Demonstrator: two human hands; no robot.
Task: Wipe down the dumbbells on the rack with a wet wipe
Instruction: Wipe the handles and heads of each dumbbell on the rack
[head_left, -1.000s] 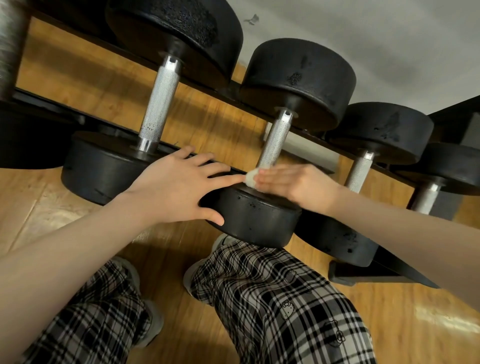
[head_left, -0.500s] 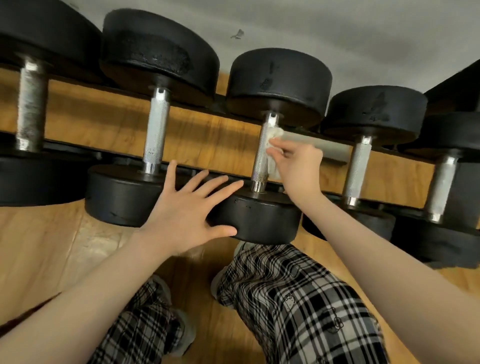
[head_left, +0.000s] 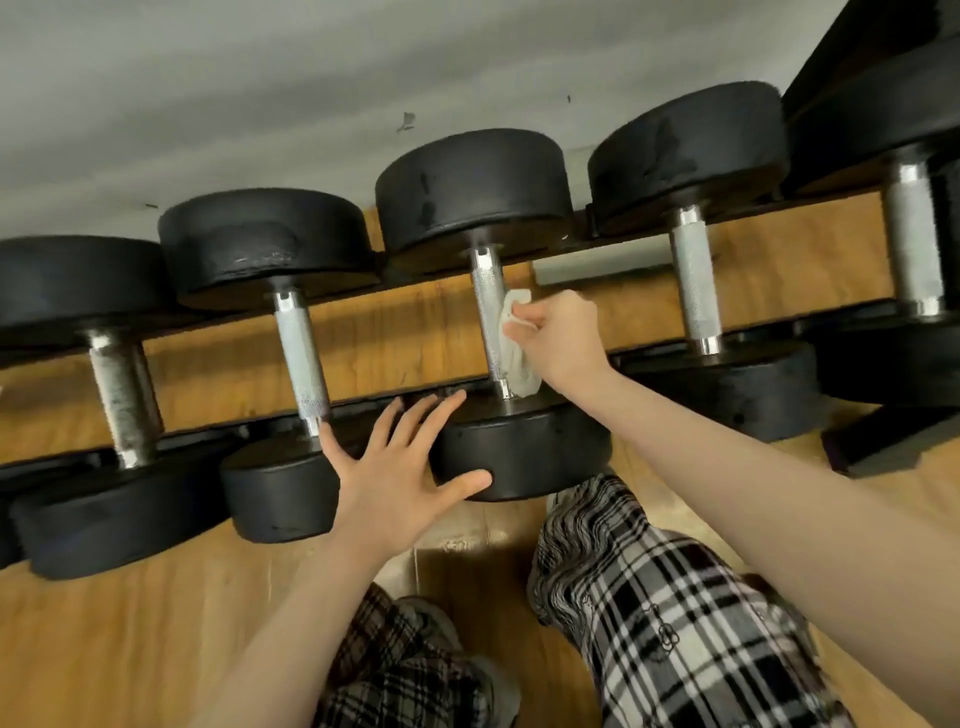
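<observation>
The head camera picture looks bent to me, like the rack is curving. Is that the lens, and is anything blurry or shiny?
Head view: the wide lens bows the rack and wall line; the plaid trousers are slightly smeared; soft glare sits on the wood floor; the wet wipe in the right hand and the handle are fairly sharp; the left hand is clear.

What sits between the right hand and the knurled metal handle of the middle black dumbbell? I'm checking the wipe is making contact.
In the head view, the crumpled white wet wipe, pinched by the right hand, lies against the handle.
</observation>
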